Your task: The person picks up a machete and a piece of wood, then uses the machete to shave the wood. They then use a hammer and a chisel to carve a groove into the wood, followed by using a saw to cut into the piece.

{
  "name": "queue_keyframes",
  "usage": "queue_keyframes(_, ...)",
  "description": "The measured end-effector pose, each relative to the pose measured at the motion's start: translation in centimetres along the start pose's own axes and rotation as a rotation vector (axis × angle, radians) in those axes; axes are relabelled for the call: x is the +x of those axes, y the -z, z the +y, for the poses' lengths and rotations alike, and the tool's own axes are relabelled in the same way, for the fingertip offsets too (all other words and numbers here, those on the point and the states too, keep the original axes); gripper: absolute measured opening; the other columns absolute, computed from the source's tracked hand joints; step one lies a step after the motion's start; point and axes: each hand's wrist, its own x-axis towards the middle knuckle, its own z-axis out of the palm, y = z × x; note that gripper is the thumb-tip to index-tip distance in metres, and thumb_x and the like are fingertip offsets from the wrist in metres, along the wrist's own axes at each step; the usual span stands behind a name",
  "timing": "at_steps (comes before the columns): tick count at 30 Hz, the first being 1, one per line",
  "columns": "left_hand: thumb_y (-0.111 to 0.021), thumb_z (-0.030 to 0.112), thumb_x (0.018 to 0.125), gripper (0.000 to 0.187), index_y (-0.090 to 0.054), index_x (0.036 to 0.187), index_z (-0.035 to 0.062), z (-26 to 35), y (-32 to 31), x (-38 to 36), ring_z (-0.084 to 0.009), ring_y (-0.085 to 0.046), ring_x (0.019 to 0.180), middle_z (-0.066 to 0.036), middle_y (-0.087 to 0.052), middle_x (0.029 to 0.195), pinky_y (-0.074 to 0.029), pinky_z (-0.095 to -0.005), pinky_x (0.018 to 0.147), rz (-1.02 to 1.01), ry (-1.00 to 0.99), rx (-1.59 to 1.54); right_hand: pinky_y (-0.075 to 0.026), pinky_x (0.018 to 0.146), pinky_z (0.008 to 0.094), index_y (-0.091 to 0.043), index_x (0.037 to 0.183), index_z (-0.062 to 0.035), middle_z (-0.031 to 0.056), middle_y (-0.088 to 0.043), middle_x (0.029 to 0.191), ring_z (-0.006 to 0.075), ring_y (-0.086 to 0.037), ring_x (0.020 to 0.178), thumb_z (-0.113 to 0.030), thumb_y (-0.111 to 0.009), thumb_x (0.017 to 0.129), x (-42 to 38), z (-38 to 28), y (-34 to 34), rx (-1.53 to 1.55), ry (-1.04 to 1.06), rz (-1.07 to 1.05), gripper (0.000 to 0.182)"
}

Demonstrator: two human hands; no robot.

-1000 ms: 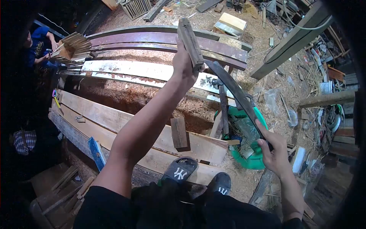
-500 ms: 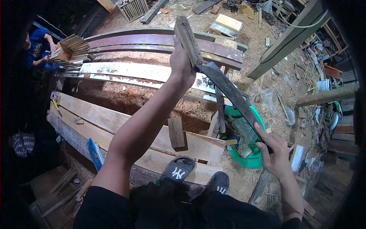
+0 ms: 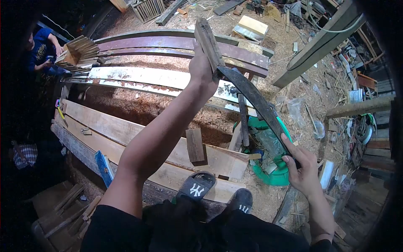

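My left hand [image 3: 201, 69] is raised over the planks and grips a rough wooden block [image 3: 208, 44], held upright with a slight tilt. From the block's lower end a long, dark, gently curved flat strip [image 3: 256, 98] runs down to the right. My right hand [image 3: 300, 166] pinches the strip's lower end between thumb and fingers, index finger laid along it. Behind the strip, a thinner dark bar [image 3: 243, 119] points downward. Below, a short wooden block [image 3: 195, 145] lies on the pale planks [image 3: 113, 126] by my sandalled feet.
A green tub [image 3: 268, 178] with plastic and scraps sits under the strip. White-painted boards [image 3: 138, 77] and reddish boards [image 3: 159, 43] stretch across the back. A person [image 3: 42, 50] sits at far left by a slatted wooden piece [image 3: 75, 54]. A post [image 3: 319, 42] stands right; shavings cover the ground.
The view shifts very slightly. Both hands keep their grip on the block and dark strip, with hardly any movement. The person at far left has lowered a hand a little.
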Motion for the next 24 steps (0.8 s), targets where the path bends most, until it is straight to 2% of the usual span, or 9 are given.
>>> queue_keyframes(19, -0.041, 0.053, 0.107, 0.042, -0.052, 0.102, 0.013, 0.18, -0.26, -0.65, -0.0163, -0.052, 0.064, -0.003, -0.05, 0.078, -0.047, -0.0337, 0.059, 0.001, 0.06, -0.014, -0.045, 0.057, 0.0414, -0.058, 0.145, -0.0204, 0.0123, -0.052, 0.065, 0.031, -0.052, 0.056, -0.008, -0.069, 0.089, -0.17, 0.07, 0.13, -0.008, 0.001, -0.003, 0.058)
queue_keyframes(22, -0.042, 0.054, 0.107, 0.043, -0.052, 0.103, 0.0124, -0.04, 0.25, -0.46, -0.0164, -0.052, 0.065, -0.003, -0.05, 0.079, -0.048, -0.034, 0.059, -0.005, 0.063, 0.001, -0.046, 0.058, 0.0408, -0.058, 0.144, -0.0192, 0.0143, -0.058, 0.069, 0.0319, -0.056, 0.059, -0.008, -0.069, 0.09, 0.01, -0.13, 0.38, -0.006, -0.023, -0.027, 0.057)
queue_keyframes(24, -0.043, 0.055, 0.106, 0.044, -0.053, 0.103, 0.0122, -0.17, 0.52, -0.48, -0.0164, -0.053, 0.066, -0.003, -0.051, 0.079, -0.048, -0.0344, 0.059, -0.009, 0.07, 0.027, -0.048, 0.06, 0.0397, -0.059, 0.144, -0.0176, 0.0173, -0.064, 0.075, 0.0327, -0.06, 0.062, -0.006, -0.068, 0.089, 0.24, -0.1, 0.54, 0.104, -0.006, -0.03, 0.056)
